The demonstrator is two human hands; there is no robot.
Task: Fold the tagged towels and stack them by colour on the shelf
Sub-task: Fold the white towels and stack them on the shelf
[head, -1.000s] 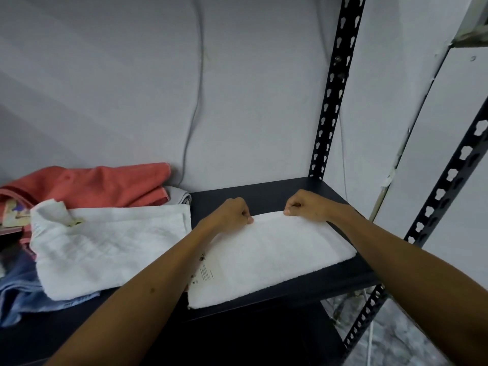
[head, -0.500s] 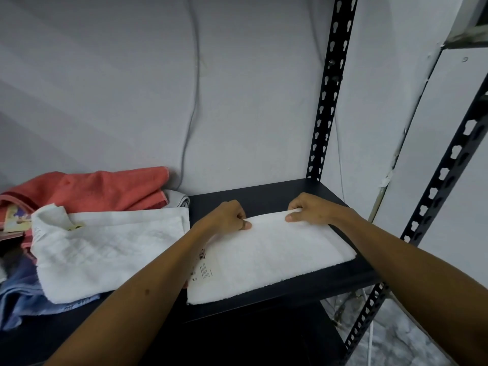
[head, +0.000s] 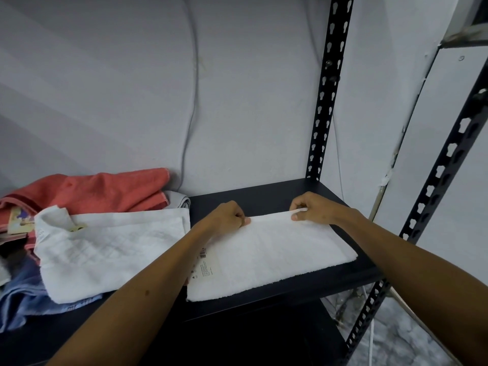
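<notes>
Two bare forearms, no sleeves in view, no watch, rings or bracelets visible, bare left hand (head: 227, 220), bare right hand (head: 313, 208), short fingernails, small dark mole on the left forearm

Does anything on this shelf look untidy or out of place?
Yes. The other white towel lies loosely over the blue towel, colours mixed, one corner turned up. The white towel both hands pinch lies flat.
</notes>
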